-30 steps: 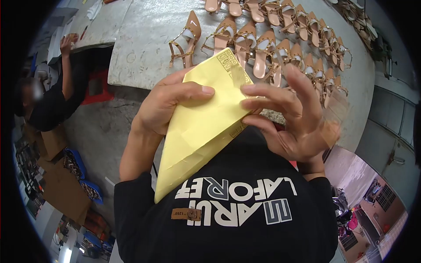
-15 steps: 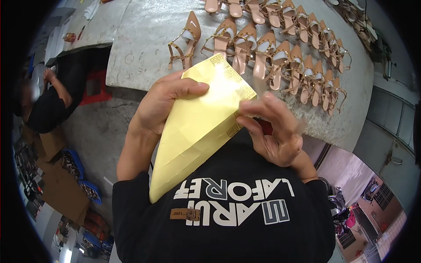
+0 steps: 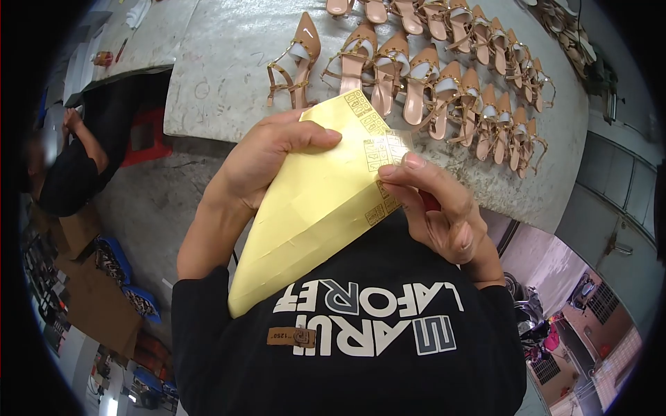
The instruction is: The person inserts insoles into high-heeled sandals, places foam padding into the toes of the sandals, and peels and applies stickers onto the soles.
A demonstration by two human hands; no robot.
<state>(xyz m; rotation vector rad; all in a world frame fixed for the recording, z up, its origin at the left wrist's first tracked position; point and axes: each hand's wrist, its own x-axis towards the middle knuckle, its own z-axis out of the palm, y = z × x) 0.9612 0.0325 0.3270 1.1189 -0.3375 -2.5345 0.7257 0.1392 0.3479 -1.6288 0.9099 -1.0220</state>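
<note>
My left hand (image 3: 267, 156) grips a yellow sticker sheet (image 3: 305, 187), thumb on top and fingers behind it. The sheet is bent lengthwise, and its lower end tapers down against my black shirt. Small printed stickers run along its upper right edge. A clear sticker (image 3: 398, 144) with fine printed lines stands partly past that edge. At the same edge my right hand (image 3: 444, 208) is closed in a pinch, its fingertips on the sticker's lower part. How firmly they hold it is hard to see.
Rows of tan pointed strappy heels (image 3: 416, 76) stand on the grey table (image 3: 222, 90) ahead. One tan heel (image 3: 300, 59) is set apart at their left. Another person (image 3: 76, 159) sits at far left near a red stool (image 3: 147, 142). Cardboard (image 3: 97, 305) lies lower left.
My right fingers have come together in a pinch at the sheet's edge, and a clear sticker now shows past it. The sheet has turned slightly and shifted a little left with my left hand.
</note>
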